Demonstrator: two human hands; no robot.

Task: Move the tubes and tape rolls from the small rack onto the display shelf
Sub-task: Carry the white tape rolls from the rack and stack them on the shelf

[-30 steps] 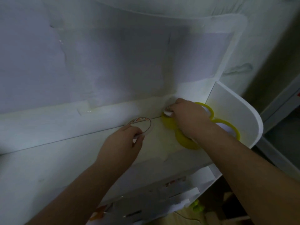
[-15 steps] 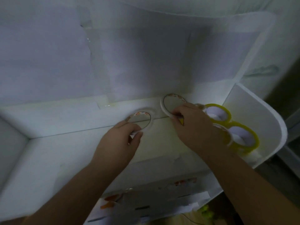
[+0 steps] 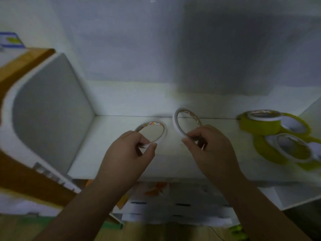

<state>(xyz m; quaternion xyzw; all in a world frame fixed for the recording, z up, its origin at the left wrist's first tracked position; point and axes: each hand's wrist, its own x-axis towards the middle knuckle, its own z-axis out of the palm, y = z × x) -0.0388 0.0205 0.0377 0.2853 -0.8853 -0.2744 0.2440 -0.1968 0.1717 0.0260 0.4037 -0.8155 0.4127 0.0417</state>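
My left hand (image 3: 128, 153) pinches a thin white tape roll (image 3: 161, 131) at its near edge, held almost flat just above the white display shelf (image 3: 104, 136). My right hand (image 3: 210, 150) grips a second thin white tape roll (image 3: 177, 126), tilted up on its edge over the shelf's middle. At the shelf's right end lie several yellow tape rolls (image 3: 257, 126), with thin white rolls (image 3: 264, 117) stacked on top of them.
The shelf's white left side panel (image 3: 48, 108) curves up beside my left hand. A white back wall (image 3: 156, 58) closes the shelf behind. Lower shelf levels with papers and orange items (image 3: 156, 188) sit below the front edge. A wooden board (image 3: 20, 181) runs along the far left.
The view swung left, showing the shelf's left panel. My right hand lifted a thin white roll away from the yellow rolls toward the middle. My left hand kept hold of its roll.
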